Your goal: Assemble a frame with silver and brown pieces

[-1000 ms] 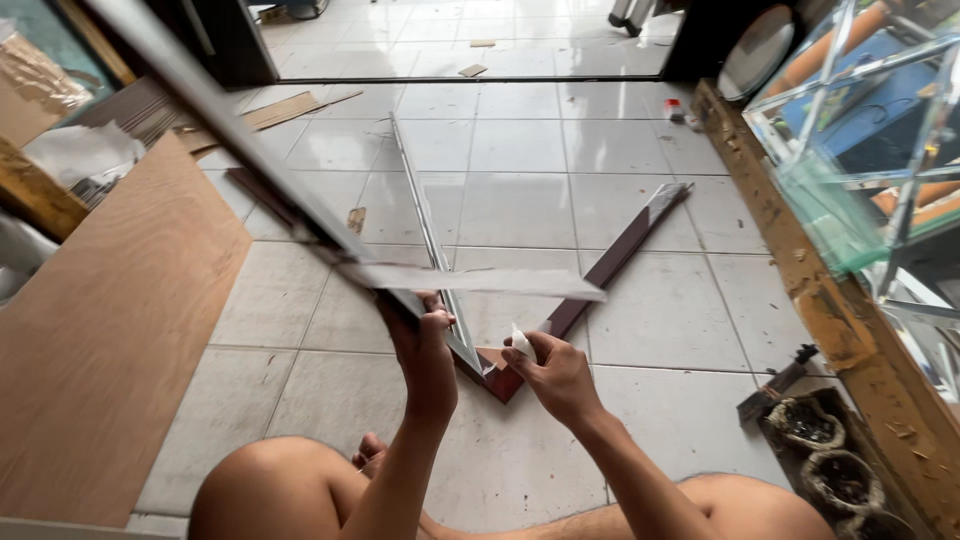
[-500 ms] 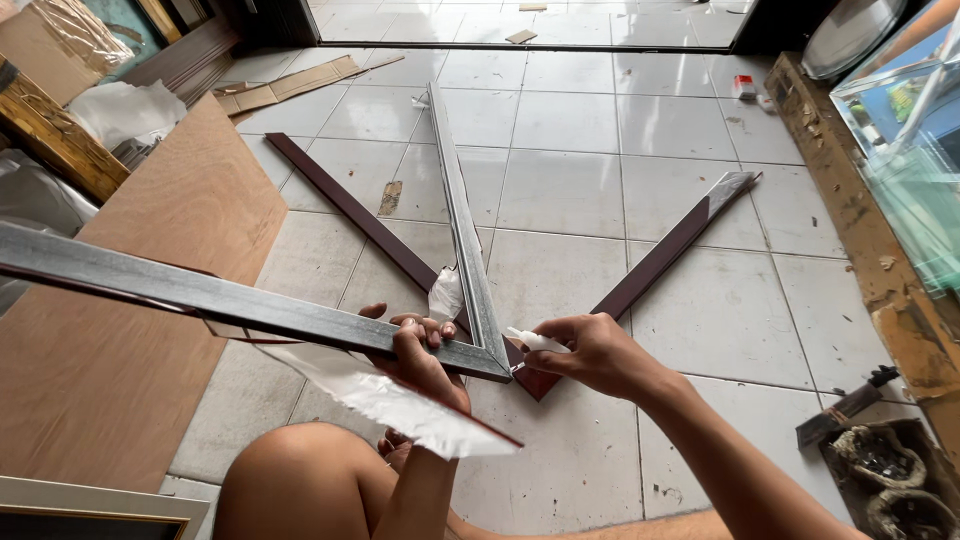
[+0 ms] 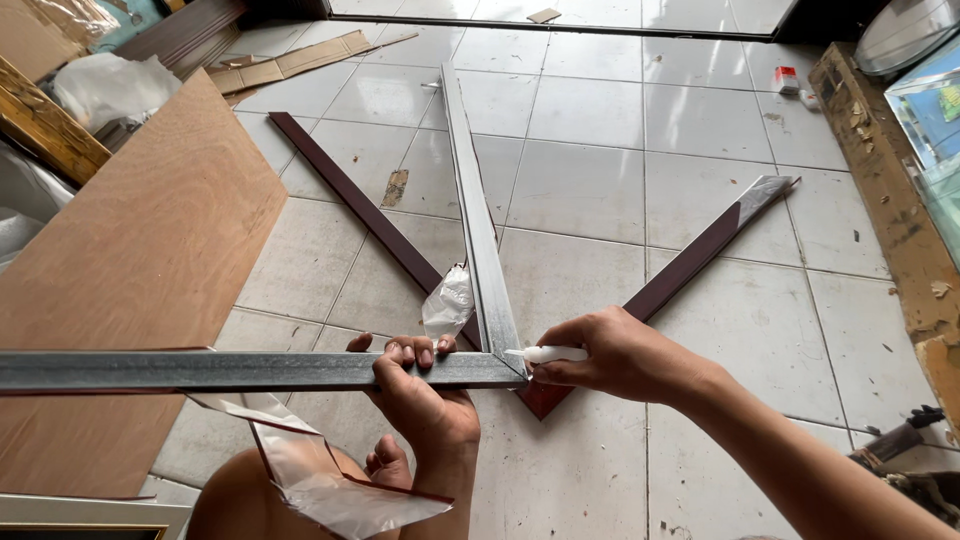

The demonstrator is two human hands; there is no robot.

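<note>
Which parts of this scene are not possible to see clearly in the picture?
- Head view: far end of the grey metal strip, cut by the left edge.
- Tip of the white tube in the right hand: too small.
- Left hand hides the strip's underside.

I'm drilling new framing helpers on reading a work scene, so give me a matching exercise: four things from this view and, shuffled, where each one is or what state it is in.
Things:
1. left hand
2. right hand
3. plywood sheet
4. dark brown frame

Places or states:
A. flat on the tiled floor, forming a V
B. gripping the horizontal grey metal strip
C. on the left side of the view, over the tiles
D. holding a small white tube at the strips' corner joint

Pairs: 1-B, 2-D, 3-C, 4-A
</note>
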